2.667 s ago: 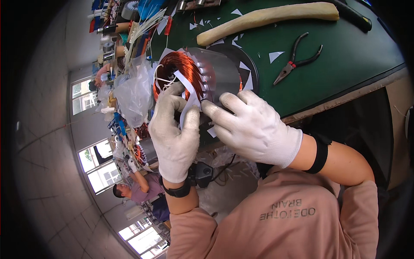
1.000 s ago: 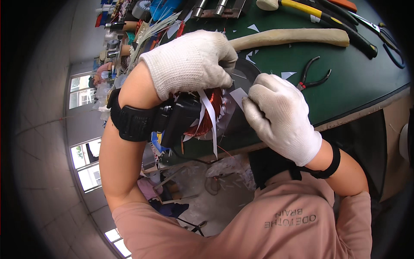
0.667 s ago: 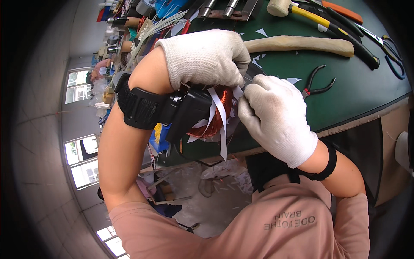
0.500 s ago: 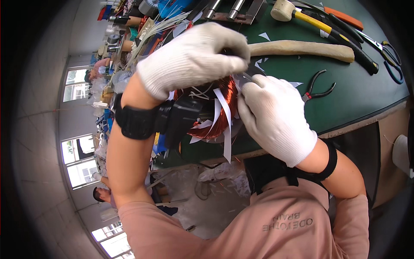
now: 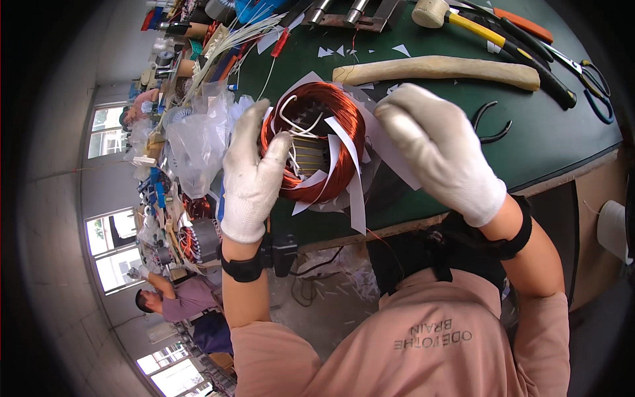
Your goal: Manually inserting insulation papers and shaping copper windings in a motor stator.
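Note:
A motor stator with a thick ring of copper winding point(image 5: 350, 119) lies on the green bench, with white paper strips point(image 5: 355, 198) and white leads point(image 5: 289, 122) around its opening. My white-gloved left hand point(image 5: 251, 175) is at its left side, thumb over the winding and fingers along the outside, gripping it. To the right of the stator, my gloved right hand point(image 5: 436, 149) is raised with its fingers curled together. A white paper sheet point(image 5: 391, 149) runs between the stator and this hand. What the right fingertips hold, if anything, is hidden.
Behind lie a pale wooden stick point(image 5: 443, 69), a mallet point(image 5: 476, 36), scissors point(image 5: 592, 83) and pliers point(image 5: 493, 126). Metal cylinders point(image 5: 357, 13) stand at the back. Plastic bags point(image 5: 198, 145) and wires crowd the left. A co-worker point(image 5: 182, 298) is farther left.
My left hand has moved down and left from above the stator to its left side, uncovering the winding. The right hand has shifted slightly right and upward, away from the left.

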`<state>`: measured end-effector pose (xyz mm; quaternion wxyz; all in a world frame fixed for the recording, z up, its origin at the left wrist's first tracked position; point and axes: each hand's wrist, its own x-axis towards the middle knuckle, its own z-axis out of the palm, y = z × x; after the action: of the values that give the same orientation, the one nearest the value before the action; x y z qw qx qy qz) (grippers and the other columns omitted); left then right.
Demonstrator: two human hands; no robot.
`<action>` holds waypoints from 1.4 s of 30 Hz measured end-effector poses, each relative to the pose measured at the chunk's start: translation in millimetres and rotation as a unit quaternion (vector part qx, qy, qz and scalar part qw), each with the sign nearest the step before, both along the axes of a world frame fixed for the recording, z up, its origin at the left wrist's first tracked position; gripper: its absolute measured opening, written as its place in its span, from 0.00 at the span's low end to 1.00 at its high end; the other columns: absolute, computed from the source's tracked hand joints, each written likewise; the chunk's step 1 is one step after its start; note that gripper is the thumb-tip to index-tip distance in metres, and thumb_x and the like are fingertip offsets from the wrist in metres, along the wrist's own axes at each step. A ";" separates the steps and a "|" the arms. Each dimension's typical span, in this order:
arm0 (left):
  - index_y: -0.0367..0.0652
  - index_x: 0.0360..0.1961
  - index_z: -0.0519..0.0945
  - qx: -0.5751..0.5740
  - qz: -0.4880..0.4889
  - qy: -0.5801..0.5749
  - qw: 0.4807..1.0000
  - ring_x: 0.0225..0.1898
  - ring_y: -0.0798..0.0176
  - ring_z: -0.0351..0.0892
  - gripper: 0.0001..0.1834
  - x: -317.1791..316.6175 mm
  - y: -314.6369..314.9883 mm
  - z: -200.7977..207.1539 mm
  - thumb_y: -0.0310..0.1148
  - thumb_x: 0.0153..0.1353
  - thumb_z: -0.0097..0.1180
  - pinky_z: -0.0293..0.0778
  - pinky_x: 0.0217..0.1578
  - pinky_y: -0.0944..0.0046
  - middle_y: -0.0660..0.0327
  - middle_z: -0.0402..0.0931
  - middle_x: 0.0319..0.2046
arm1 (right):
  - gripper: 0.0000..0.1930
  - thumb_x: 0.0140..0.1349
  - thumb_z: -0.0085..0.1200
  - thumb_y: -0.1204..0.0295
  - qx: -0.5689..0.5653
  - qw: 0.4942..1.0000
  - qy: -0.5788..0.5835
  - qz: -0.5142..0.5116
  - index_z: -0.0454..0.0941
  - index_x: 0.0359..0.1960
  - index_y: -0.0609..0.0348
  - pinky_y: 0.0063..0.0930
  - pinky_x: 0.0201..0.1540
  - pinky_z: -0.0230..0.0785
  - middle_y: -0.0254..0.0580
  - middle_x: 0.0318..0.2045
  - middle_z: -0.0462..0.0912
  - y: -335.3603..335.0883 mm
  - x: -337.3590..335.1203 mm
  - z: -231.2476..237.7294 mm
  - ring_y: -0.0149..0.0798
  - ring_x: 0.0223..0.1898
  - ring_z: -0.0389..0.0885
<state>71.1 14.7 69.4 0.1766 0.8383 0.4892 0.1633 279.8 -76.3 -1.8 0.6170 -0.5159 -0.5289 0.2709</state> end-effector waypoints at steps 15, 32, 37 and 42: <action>0.33 0.62 0.66 -0.142 -0.027 -0.115 0.983 0.56 0.60 0.72 0.30 2.3 18.0 -6.6 0.28 0.58 0.57 0.67 0.59 0.62 0.53 0.72 0.55 | 0.14 0.40 0.59 0.73 0.162 0.971 -0.170 -0.037 0.79 0.32 0.60 0.38 0.43 0.71 0.42 0.44 0.80 -38.2 -30.4 -35.1 0.44 0.45 0.75; 0.35 0.62 0.69 -0.250 -0.052 -0.237 0.937 0.58 0.59 0.72 0.28 -1.4 27.2 -11.9 0.21 0.58 0.54 0.66 0.62 0.60 0.53 0.73 0.57 | 0.10 0.43 0.60 0.77 0.151 0.979 -0.139 -0.023 0.76 0.30 0.60 0.39 0.45 0.69 0.44 0.44 0.80 -24.4 -6.9 -24.0 0.47 0.45 0.76; 0.34 0.61 0.69 -0.254 -0.073 -0.254 0.930 0.58 0.59 0.72 0.27 -2.5 29.0 -13.4 0.18 0.57 0.53 0.65 0.62 0.61 0.54 0.73 0.57 | 0.09 0.46 0.58 0.79 0.135 0.981 -0.139 0.007 0.77 0.31 0.61 0.38 0.45 0.68 0.45 0.44 0.79 -16.1 -2.9 -22.2 0.48 0.44 0.76; 0.33 0.60 0.70 -0.235 -0.054 -0.254 0.937 0.56 0.63 0.73 0.27 5.4 19.8 -12.3 0.18 0.57 0.52 0.66 0.60 0.64 0.55 0.74 0.55 | 0.08 0.49 0.61 0.74 0.146 0.974 -0.175 -0.015 0.77 0.32 0.58 0.38 0.45 0.69 0.41 0.40 0.80 -11.0 -2.8 -22.9 0.45 0.42 0.76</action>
<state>76.5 34.5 57.1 0.4958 0.7286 0.4062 0.2417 277.0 -87.3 -24.7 0.5879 -0.4674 -0.6545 0.0867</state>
